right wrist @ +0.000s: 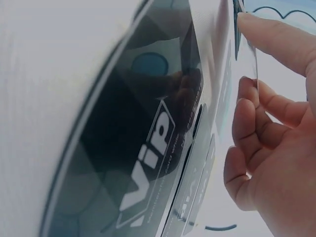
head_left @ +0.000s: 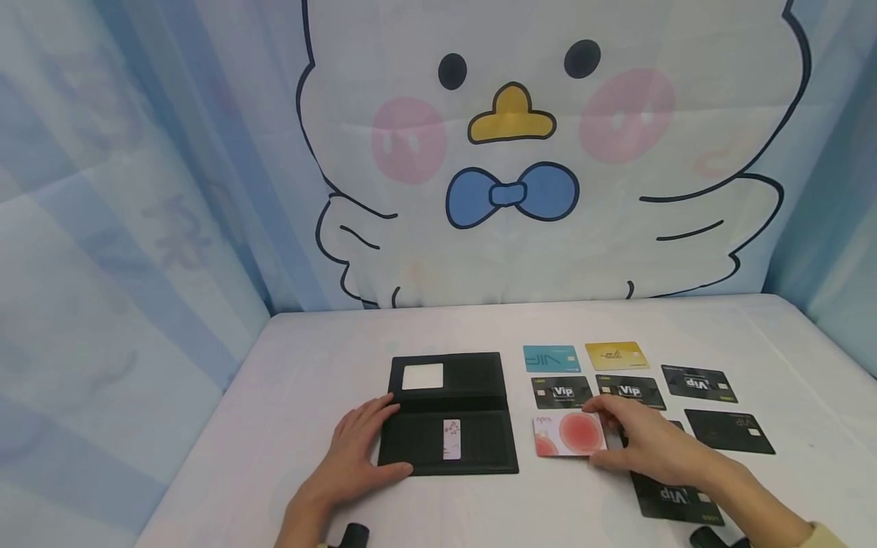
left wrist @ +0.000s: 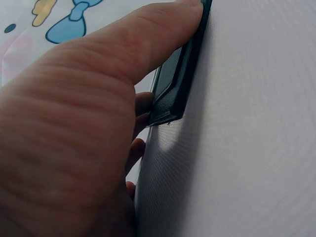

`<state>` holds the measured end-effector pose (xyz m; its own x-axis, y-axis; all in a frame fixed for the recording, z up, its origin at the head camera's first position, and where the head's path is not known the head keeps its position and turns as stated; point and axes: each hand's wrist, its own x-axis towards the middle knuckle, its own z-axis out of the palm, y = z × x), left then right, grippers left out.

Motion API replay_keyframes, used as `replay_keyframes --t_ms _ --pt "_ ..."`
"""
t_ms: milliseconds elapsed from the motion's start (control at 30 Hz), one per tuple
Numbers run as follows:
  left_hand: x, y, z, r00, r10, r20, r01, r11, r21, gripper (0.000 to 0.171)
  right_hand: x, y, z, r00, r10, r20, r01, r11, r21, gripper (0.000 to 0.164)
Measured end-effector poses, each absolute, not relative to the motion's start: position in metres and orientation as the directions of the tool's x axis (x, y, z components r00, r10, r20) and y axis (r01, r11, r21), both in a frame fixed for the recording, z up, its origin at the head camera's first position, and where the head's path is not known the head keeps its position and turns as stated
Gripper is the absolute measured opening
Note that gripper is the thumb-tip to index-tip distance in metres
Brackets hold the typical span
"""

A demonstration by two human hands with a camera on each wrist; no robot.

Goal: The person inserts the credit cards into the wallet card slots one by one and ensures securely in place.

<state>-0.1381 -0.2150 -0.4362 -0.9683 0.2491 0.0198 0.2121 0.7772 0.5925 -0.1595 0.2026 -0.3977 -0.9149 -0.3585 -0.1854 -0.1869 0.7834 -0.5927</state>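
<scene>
An open black wallet (head_left: pixel 479 449) lies on the table, with a white window in its upper half and a small flowered slip (head_left: pixel 451 439) on its lower half. My left hand (head_left: pixel 358 449) rests at the wallet's left side, fingers extended at the edge and thumb on the lower left corner. To the right, my right hand (head_left: pixel 651 441) pinches a white and pink card (head_left: pixel 569 434) by its right edge, between thumb and fingertips. In the right wrist view that card shows edge-on. Below the right hand lies a black VIP card (right wrist: pixel 148 148), partly covered by the forearm in the head view.
Behind the pink card lie a teal card (head_left: pixel 551 358), a gold card (head_left: pixel 617 355) and two black VIP cards. Further right are another VIP card (head_left: pixel 699 383) and a plain black card (head_left: pixel 729 431). A cartoon-printed curtain (head_left: pixel 510 251) closes off the back of the table.
</scene>
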Motion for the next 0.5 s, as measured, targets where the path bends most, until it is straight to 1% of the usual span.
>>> replay_keyframes --t_ms 200,500 --pt "-0.138 -0.216 -0.436 -0.964 0.263 0.032 0.230 0.770 0.596 0.090 -0.156 0.197 -0.395 -0.917 -0.365 -0.159 -0.188 0.749 -0.636 0.066" --pt "-0.138 -0.215 -0.436 -0.967 0.255 0.020 0.217 0.777 0.591 0.090 -0.158 0.179 -0.396 -0.905 -0.419 -0.072 -0.261 0.681 -0.684 0.062"
